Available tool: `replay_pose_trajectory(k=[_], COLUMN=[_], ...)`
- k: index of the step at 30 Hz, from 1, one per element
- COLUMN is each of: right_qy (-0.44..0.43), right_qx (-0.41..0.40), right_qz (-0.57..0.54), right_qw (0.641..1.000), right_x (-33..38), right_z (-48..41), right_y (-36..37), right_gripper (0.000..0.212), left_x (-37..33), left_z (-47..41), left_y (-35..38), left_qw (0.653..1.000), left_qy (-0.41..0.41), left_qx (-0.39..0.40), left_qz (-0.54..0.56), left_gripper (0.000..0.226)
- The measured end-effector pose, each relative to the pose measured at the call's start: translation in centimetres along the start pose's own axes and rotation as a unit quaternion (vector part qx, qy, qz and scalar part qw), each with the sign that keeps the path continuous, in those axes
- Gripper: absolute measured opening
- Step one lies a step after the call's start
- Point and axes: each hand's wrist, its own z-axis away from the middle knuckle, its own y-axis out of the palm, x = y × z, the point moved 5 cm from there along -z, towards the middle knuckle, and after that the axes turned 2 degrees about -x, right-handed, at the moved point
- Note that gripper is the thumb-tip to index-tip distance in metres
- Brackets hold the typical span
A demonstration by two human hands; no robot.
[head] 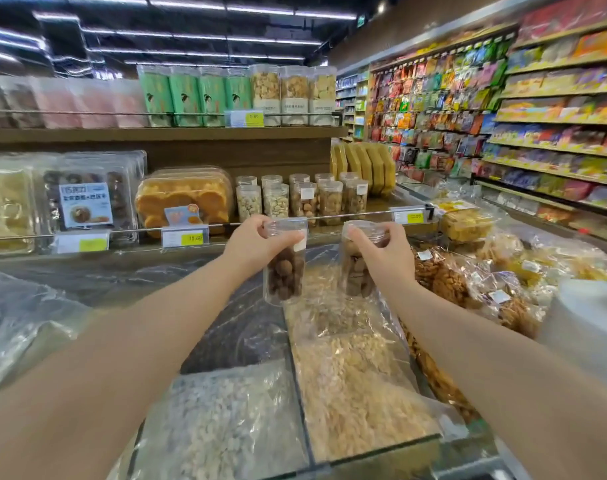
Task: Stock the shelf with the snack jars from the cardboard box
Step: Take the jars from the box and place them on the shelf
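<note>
Holding two jars aloft | your left hand (pixel 257 242) fingers gripped the dark-snack jar (pixel 284 259), your right hand (pixel 387 252) fingers the second jar (pixel 359 261) | shelf (pixel 371 211) already part-stocked | both unplaced | box unseen

We hold one jar (pixel 284 268) in our left hand (pixel 257 242) and another jar (pixel 359 263) in our right hand (pixel 387 252), side by side above the bagged snacks (pixel 350 386) in the bins before us. Behind them, on the shelf (pixel 375 206), stands a row of jars (pixel 302 199). Left of that row lie trays (pixel 184 199); above it runs the upper shelf (pixel 163 133).
</note>
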Motion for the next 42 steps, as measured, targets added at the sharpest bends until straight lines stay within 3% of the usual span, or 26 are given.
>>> replay_pose_trajectory(k=[7, 9, 12, 21, 26, 29, 34, 38, 42], right_qy=[0.01, 0.011, 0.013, -0.003, 0.0, 0.015, 0.03, 0.1, 0.106], right_qx=[-0.075, -0.09, -0.114, -0.143, -0.112, -0.07, -0.037, 0.015, 0.029], right_qz=[0.014, 0.025, 0.053, 0.086, 0.116, 0.13, 0.104, 0.13, 0.132], right_qw=[0.997, 0.996, 0.992, 0.986, 0.987, 0.989, 0.993, 0.986, 0.985], right_x=[-1.1, -1.5, -2.3, -3.2, -5.8, -8.0, -9.9, -11.2, -10.3], right_z=[-10.4, -13.3, -18.5, -34.7, -41.7, -45.0, -48.1, -48.9, -47.8], right_y=[2.0, 1.9, 1.9, 2.0, 3.9, 5.8, 8.6, 10.0, 9.0], right_gripper=[0.056, 0.057, 0.064, 0.091, 0.069, 0.085, 0.08, 0.083, 0.08], left_x=[-0.3, -0.8, -1.4, -4.0, -4.1, -4.1, -3.8, -3.2, -2.9], left_z=[-11.7, -14.0, -17.5, -27.4, -30.5, -31.4, -31.3, -31.3, -31.3], left_y=[4.7, 6.5, 8.6, 13.8, 16.7, 18.1, 18.8, 18.9, 19.0], left_qw=[0.996, 0.995, 0.995, 0.995, 0.995, 0.994, 0.992, 0.992, 0.992], left_qy=[0.05, 0.063, 0.069, 0.079, 0.074, 0.087, 0.103, 0.101, 0.082], left_qx=[0.065, 0.072, 0.077, 0.065, 0.069, 0.065, 0.067, 0.075, 0.094], left_qz=[-0.032, -0.034, -0.013, -0.007, -0.003, -0.007, -0.013, -0.025, -0.034], left_gripper=[0.07, 0.08, 0.083, 0.064, 0.075, 0.06, 0.045, 0.049, 0.05])
